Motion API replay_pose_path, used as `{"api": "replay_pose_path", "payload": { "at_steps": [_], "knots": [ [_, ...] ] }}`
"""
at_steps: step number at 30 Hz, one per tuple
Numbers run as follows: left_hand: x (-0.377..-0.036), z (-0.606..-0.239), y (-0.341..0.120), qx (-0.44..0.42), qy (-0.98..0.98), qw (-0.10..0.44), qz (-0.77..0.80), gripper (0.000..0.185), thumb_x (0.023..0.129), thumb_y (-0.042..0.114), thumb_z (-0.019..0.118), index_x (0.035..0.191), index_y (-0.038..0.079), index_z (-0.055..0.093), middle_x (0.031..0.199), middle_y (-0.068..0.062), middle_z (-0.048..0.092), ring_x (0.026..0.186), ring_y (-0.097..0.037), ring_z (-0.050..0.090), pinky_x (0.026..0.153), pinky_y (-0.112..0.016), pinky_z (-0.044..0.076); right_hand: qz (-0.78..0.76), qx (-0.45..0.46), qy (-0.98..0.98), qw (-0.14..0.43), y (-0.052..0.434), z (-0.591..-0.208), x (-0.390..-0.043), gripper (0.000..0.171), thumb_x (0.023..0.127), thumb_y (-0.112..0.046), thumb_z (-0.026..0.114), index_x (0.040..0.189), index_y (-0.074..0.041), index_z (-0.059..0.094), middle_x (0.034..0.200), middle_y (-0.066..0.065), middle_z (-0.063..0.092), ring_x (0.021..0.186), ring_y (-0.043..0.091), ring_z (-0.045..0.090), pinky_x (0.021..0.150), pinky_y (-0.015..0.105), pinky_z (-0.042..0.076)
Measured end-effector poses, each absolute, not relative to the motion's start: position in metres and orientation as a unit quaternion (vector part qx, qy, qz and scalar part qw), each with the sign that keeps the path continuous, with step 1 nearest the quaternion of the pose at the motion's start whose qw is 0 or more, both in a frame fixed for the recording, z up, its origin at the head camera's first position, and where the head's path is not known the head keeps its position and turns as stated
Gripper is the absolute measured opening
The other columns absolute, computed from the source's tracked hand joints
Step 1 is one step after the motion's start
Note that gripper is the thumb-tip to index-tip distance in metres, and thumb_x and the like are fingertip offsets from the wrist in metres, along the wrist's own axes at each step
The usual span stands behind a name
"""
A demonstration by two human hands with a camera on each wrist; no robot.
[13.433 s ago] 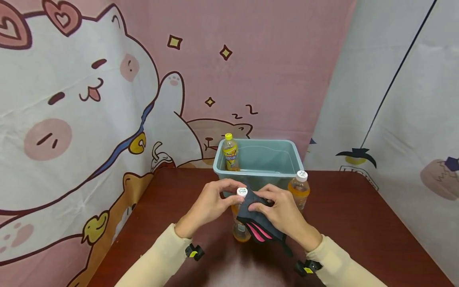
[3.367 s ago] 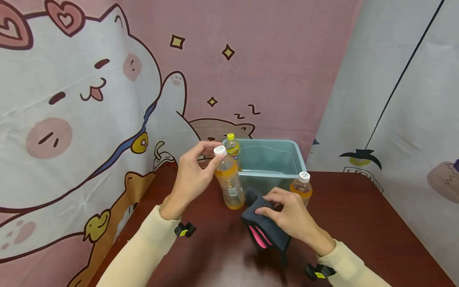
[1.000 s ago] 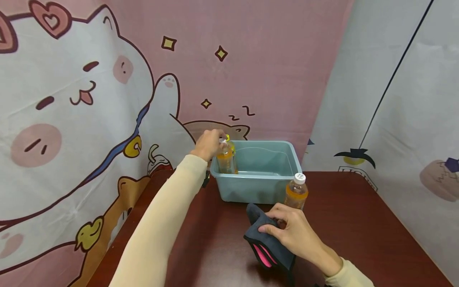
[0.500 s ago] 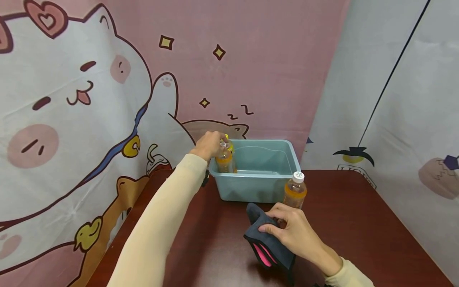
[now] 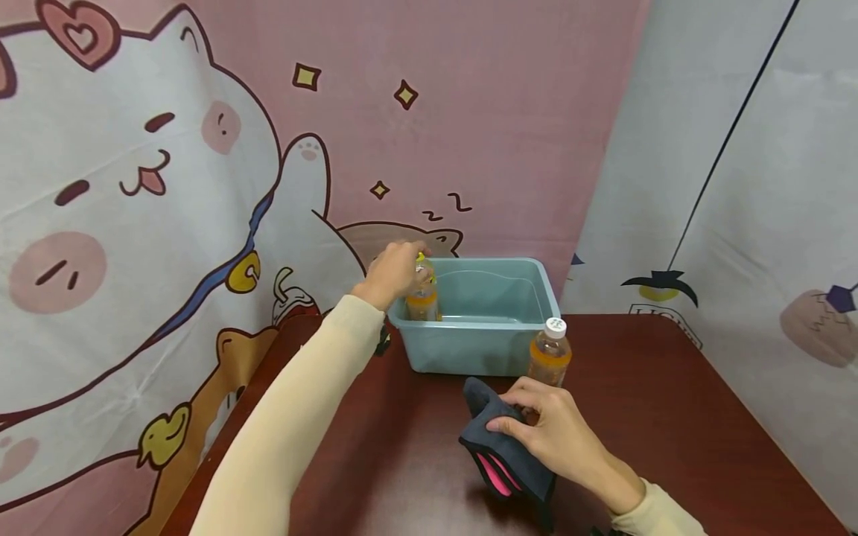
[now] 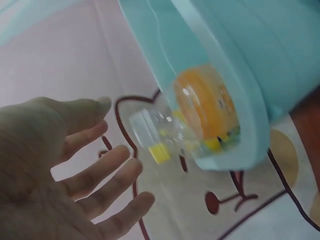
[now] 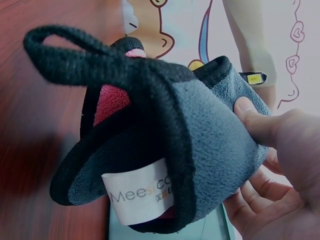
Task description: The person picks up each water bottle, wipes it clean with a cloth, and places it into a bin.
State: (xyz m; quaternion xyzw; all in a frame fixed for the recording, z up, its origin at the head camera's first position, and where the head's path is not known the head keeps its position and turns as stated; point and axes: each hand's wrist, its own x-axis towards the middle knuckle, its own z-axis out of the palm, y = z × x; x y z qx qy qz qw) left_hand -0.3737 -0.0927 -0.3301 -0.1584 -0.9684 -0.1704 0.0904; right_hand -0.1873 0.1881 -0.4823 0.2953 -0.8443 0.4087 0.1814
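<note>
Head view first: the left hand is stretched out over the near-left corner of the teal bin, and an orange-drink bottle stands upright inside that corner, right under the fingers. It is a clear plastic bottle, orange liquid in its lower part, a pale cap on top. From the left wrist camera the bottle shows through the bin's translucent wall, a little blurred, and the left hand is spread wide, fingers straight and apart from the cap, gripping nothing. A bit of yellow shows beside the bottle, too smeared to name.

Over to the right hand: it sits low on the dark red table, pinching a grey fleece cloth with black edging and a pink inner side. The right wrist camera brings the cloth up close: thick black cord loop, white label with lettering, thumb and fingers curled round its folded edge.

Just beyond that hand, touching nothing, a second orange bottle with a white cap stands on the table against the bin's front wall. A cartoon cat backdrop hangs behind.
</note>
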Motion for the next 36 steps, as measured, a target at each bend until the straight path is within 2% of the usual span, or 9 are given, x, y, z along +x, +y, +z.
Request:
{"api": "replay_pose_path", "payload": {
  "at_steps": [6,12,18,25,30,36],
  "knots": [
    [-0.348,-0.335,-0.072,-0.235,-0.943,0.145,-0.185,0.039,0.116,0.028,0.077,0.154,0.018,0.074,0.154,-0.014,0.071,0.131,-0.034,0.078,0.104,-0.051,0.069,0.401,0.288,-0.852,0.175,0.192,-0.482,-0.186,0.024,0.091,-0.023,0.102,0.109,-0.032,0.090,0.095,-0.023,0.070,0.076,-0.004,0.055,0.064,0.020,0.052],
    [-0.323,-0.351,-0.045,-0.331,-0.906,0.157,-0.212,0.036,0.115,0.030,0.078,0.149,0.019,0.077,0.147,-0.008,0.076,0.129,-0.026,0.078,0.102,-0.042,0.069,0.399,0.288,-0.853,0.173,0.195,-0.482,-0.185,0.023,0.091,-0.024,0.101,0.109,-0.032,0.090,0.094,-0.022,0.069,0.074,-0.004,0.053,0.063,0.020,0.051],
    [-0.305,-0.362,-0.013,-0.402,-0.874,0.141,-0.232,0.036,0.113,0.033,0.082,0.147,0.021,0.078,0.146,-0.001,0.078,0.127,-0.019,0.077,0.104,-0.034,0.066,0.392,0.298,-0.851,0.183,0.198,-0.483,-0.185,0.024,0.090,-0.021,0.101,0.107,-0.033,0.089,0.095,-0.023,0.069,0.074,-0.005,0.053,0.062,0.020,0.051],
    [-0.299,-0.371,0.020,-0.431,-0.870,0.122,-0.206,0.045,0.111,0.039,0.083,0.152,0.022,0.074,0.138,0.002,0.078,0.121,-0.011,0.076,0.094,-0.018,0.062,0.388,0.299,-0.852,0.183,0.199,-0.485,-0.184,0.023,0.090,-0.020,0.102,0.106,-0.030,0.089,0.096,-0.022,0.070,0.075,-0.006,0.053,0.062,0.020,0.052],
    [-0.299,-0.370,0.034,-0.443,-0.872,0.097,-0.183,0.050,0.112,0.039,0.081,0.158,0.020,0.071,0.145,0.000,0.078,0.120,-0.013,0.078,0.087,-0.016,0.060,0.387,0.299,-0.853,0.182,0.199,-0.487,-0.182,0.023,0.089,-0.020,0.102,0.105,-0.030,0.089,0.095,-0.022,0.070,0.075,-0.006,0.053,0.062,0.021,0.052],
    [-0.300,-0.364,0.045,-0.444,-0.880,0.072,-0.153,0.045,0.114,0.038,0.079,0.156,0.024,0.074,0.147,0.006,0.079,0.130,-0.010,0.075,0.092,-0.017,0.061,0.389,0.298,-0.852,0.185,0.200,-0.488,-0.182,0.023,0.089,-0.020,0.102,0.104,-0.031,0.088,0.095,-0.022,0.069,0.077,-0.006,0.055,0.063,0.021,0.052]
  ]
}}
